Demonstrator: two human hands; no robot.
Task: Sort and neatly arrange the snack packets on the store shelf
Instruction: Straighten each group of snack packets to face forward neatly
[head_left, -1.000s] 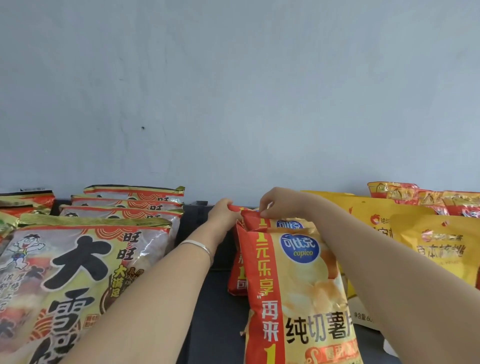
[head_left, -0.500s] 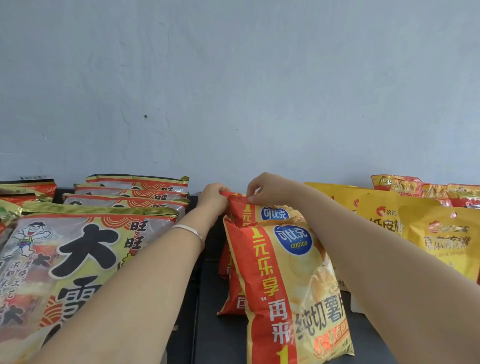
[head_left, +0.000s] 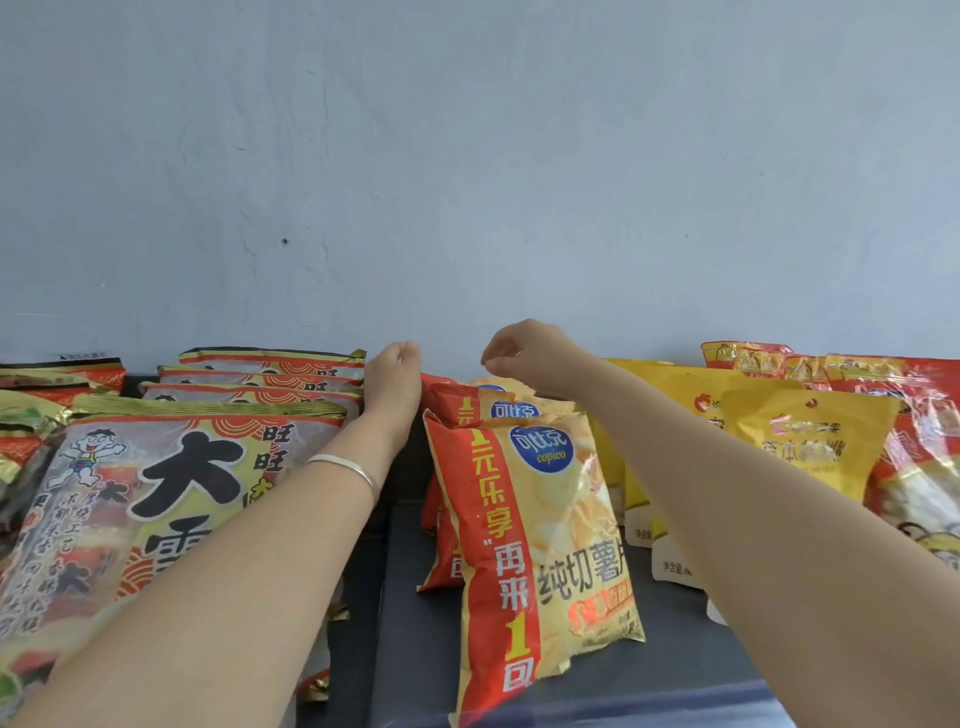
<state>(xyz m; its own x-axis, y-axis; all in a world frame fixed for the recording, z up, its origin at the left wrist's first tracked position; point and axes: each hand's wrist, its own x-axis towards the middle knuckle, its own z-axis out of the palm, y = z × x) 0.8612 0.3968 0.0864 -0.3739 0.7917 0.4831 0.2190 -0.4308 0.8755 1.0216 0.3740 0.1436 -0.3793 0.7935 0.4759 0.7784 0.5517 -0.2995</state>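
The left hand (head_left: 394, 375) hung by the top left corner of the rear chip packet (head_left: 492, 385), fingers loosely curled with nothing seen in them. The right hand (head_left: 527, 353) hovered over that packet's crumpled top edge, fingertips (head_left: 491, 364) bent down and bunched. Whether they pinched the edge or only hung above it, I could not tell.

That packet stood at the back of a short file of red-and-yellow chip packets. A middle packet (head_left: 470, 410) leaned just in front of it, and the front chip packet (head_left: 540, 519) stood upright and nearest, its blue logo facing the camera. All three sat on the dark grey shelf (head_left: 649, 686), between the two forearms. A thin silver bracelet (head_left: 347, 466) circled the left wrist.

Off to the left lay big rice cracker packets (head_left: 156, 493), more of them stacked behind, up to the wall. To the right stood yellow pouches (head_left: 810, 441), with red packets (head_left: 883, 374) behind them. The pale blue wall (head_left: 467, 156) backed the whole row.
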